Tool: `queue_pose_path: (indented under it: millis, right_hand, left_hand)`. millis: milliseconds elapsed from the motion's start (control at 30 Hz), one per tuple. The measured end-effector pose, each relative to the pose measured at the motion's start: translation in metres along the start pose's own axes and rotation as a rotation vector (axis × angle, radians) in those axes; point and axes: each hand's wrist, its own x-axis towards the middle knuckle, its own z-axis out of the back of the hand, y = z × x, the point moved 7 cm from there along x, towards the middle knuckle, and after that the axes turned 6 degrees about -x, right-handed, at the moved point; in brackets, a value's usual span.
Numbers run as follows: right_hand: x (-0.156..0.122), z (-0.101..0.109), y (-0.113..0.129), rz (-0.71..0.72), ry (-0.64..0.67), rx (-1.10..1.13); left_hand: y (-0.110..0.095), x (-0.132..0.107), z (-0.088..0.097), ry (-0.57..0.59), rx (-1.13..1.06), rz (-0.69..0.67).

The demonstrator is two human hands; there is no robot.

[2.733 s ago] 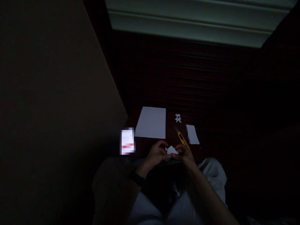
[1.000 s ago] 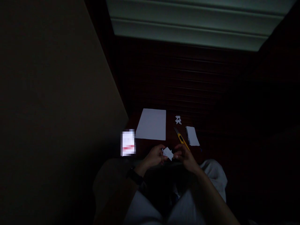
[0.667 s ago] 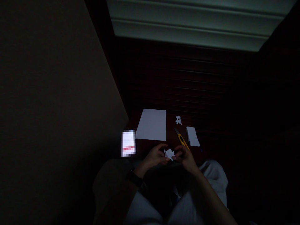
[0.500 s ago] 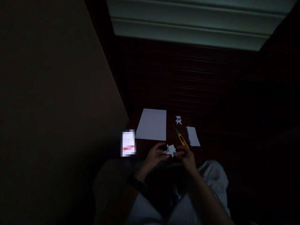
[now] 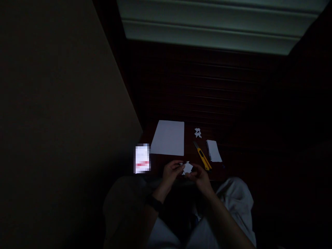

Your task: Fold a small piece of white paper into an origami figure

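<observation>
A small folded white paper piece (image 5: 187, 168), with pointed corners, is held up at the near edge of the dark table. My left hand (image 5: 171, 173) grips its left side between thumb and fingers. On the other side, my right hand (image 5: 200, 177) pinches its right and lower edge. A yellow utility knife (image 5: 203, 156) lies just beyond my right hand, blade end pointing away. Farther back sits a small cluster of folded white paper pieces (image 5: 197, 132). The dim light hides the finer folds.
A large white sheet (image 5: 168, 138) lies at the back left of the table. To the right is a stack of small white paper slips (image 5: 214, 151). A bright, pixelated rectangle (image 5: 142, 158) is at the left edge. A wall (image 5: 64, 86) rises on the left.
The folded paper piece has turned in my hands and shifted slightly left. My right hand has moved left and down, uncovering the handle end of the utility knife.
</observation>
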Motion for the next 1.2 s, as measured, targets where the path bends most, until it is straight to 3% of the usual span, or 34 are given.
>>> queue_pose_path:
  millis: [233,467,733,1000,1200]
  right_hand:
    - [0.010,0.011,-0.006,0.013,-0.009,-0.135]
    - [0.009,0.008,-0.013,-0.121,0.061,-0.012]
    - [0.006,0.002,-0.013,-0.169,0.106,0.025]
    - [0.007,0.003,-0.001,-0.108,0.054,0.056]
    - [0.009,0.006,0.003,0.000,0.038,-0.160]
  left_hand:
    - [0.003,0.003,0.004,0.045,0.048,0.036]
    - [-0.001,-0.001,0.001,0.109,0.012,0.103]
    - [0.001,0.001,0.009,0.052,0.054,0.179]
    - [-0.001,-0.009,0.001,0.049,-0.129,0.178]
    - [-0.003,-0.009,-0.001,0.058,-0.084,0.116]
